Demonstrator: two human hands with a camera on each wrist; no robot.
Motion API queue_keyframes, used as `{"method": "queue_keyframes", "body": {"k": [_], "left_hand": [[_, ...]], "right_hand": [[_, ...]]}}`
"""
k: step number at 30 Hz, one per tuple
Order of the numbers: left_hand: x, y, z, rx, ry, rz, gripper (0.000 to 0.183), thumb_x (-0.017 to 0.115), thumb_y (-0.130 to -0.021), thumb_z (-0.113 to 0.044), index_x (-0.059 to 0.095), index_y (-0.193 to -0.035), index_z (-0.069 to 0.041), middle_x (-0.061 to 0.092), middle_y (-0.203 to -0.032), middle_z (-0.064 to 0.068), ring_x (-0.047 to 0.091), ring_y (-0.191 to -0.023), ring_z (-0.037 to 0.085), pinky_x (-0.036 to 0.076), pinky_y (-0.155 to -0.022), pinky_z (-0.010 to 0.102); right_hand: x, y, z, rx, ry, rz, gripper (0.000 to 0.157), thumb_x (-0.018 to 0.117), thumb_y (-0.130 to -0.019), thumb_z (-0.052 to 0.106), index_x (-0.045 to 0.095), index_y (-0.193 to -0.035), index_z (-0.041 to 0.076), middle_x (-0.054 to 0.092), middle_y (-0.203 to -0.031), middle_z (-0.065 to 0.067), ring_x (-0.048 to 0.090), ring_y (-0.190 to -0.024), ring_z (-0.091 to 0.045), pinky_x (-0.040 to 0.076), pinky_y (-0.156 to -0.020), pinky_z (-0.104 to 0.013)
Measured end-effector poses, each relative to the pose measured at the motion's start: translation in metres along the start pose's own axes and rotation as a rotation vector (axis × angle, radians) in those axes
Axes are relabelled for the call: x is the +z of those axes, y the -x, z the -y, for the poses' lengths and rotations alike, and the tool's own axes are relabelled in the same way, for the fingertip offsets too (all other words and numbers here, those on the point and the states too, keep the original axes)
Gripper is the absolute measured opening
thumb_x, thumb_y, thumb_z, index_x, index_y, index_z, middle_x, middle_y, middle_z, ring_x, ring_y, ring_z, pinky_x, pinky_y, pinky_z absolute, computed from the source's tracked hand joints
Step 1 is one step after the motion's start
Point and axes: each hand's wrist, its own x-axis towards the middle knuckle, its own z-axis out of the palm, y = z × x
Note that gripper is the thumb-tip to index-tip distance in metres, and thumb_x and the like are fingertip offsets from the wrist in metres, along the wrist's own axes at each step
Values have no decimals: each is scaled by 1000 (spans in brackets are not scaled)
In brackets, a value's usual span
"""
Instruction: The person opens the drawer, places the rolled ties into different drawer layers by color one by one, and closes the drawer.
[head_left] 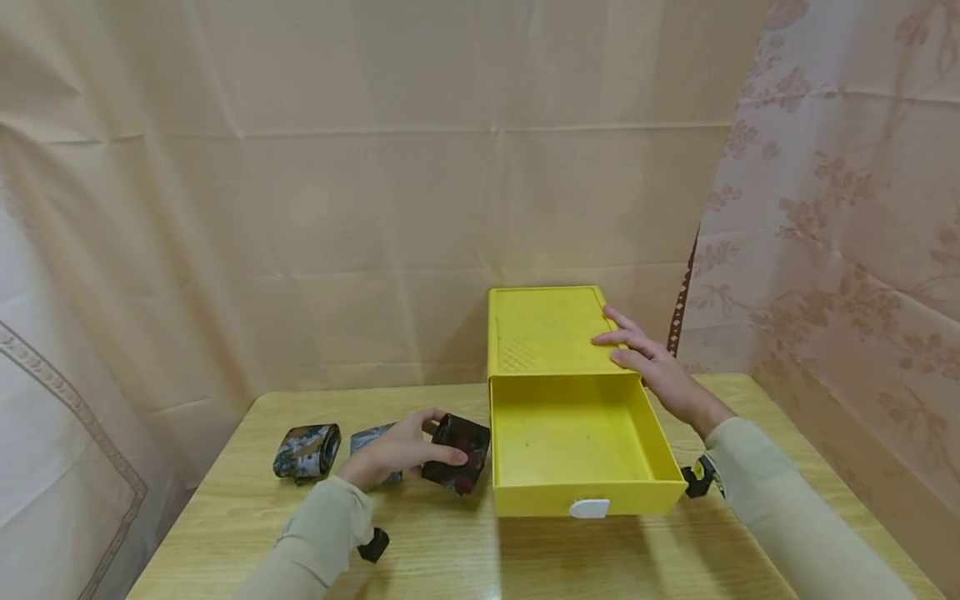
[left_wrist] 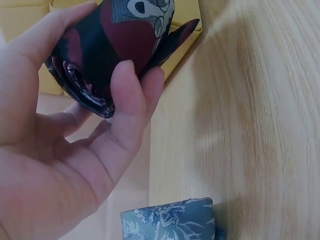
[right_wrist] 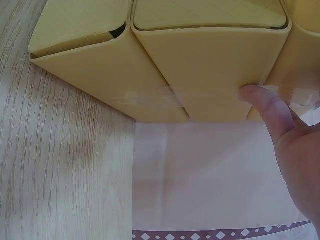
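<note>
Drawer already open; your left hand grasps the dark roll just beside it, still outside. Your right hand rests, fingers extended, on the box. A camouflage roll and blue roll lie unheld on the table.

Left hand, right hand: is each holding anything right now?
Left hand: closed, holding the dark patterned roll.
Right hand: open, resting on the yellow box.

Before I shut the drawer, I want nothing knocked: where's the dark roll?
In the head view, the dark roll is in the person's left grip, just left of the open yellow drawer and right of the blue-grey roll.
</note>
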Motion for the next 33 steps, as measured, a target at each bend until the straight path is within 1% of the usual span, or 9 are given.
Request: {"method": "queue_keyframes", "body": {"k": [4,6,9,15,18,20,23,29,33], "left_hand": [[0,3,-1,3,-18,3,74,82,-75,-34,42,-132,-9,48,-119,16,67,-76,26,54,-64,49],[1,3,-2,2,-10,10,74,81,-75,-34,41,-132,-9,51,-118,16,68,-77,26,54,-66,50],[1,3,-2,5,5,13,73,81,-76,-33,41,-132,-9,50,-117,17,68,-78,27,54,-68,51],[0,1,-1,8,24,6,72,81,-76,-32,43,-133,-11,43,-122,18,67,-80,27,55,-68,50],[0,1,-2,16,49,21,71,80,-77,-31,42,-133,-11,41,-125,18,67,-81,28,53,-71,53],[-1,2,-2,20,73,32,70,80,-77,-30,41,-133,-11,40,-126,18,68,-82,30,52,-73,55],[-1,3,-3,30,84,40,69,80,-77,-30,41,-132,-11,41,-125,18,68,-83,30,52,-73,57],[-1,4,-5,33,63,31,68,80,-77,-32,43,-131,-12,43,-123,16,68,-82,30,52,-72,56],[-1,6,-7,30,43,20,72,80,-77,-33,41,-133,-12,43,-124,15,67,-81,29,53,-71,53]], "right_hand": [[0,0,-2,-2,-7,1,32,41,-104,19,52,-131,7,6,-159,0,0,-144,-23,11,-105,-66],[0,0,-2,-4,-11,2,32,41,-104,19,52,-131,7,5,-159,0,0,-144,-23,12,-105,-65],[0,0,-3,-5,-11,3,32,41,-104,19,52,-131,6,5,-159,0,1,-144,-23,13,-105,-65],[0,0,0,-4,-6,2,33,41,-104,19,52,-131,5,5,-159,-1,0,-144,-24,12,-104,-67],[0,0,0,-4,-3,2,33,41,-104,19,51,-132,5,5,-159,-1,0,-144,-25,10,-104,-68],[0,0,-1,-3,-4,4,33,41,-104,19,51,-132,5,5,-159,0,0,-144,-24,11,-104,-67],[-1,-1,-6,-7,-12,4,33,40,-104,19,51,-132,6,4,-159,0,0,-144,-24,12,-104,-67],[-5,-4,-25,-11,-6,-7,31,40,-104,20,53,-131,12,6,-159,7,1,-144,-18,14,-104,-65],[-6,-5,-27,0,6,-13,32,41,-104,23,54,-131,14,7,-158,11,2,-144,-17,13,-104,-67]]}}
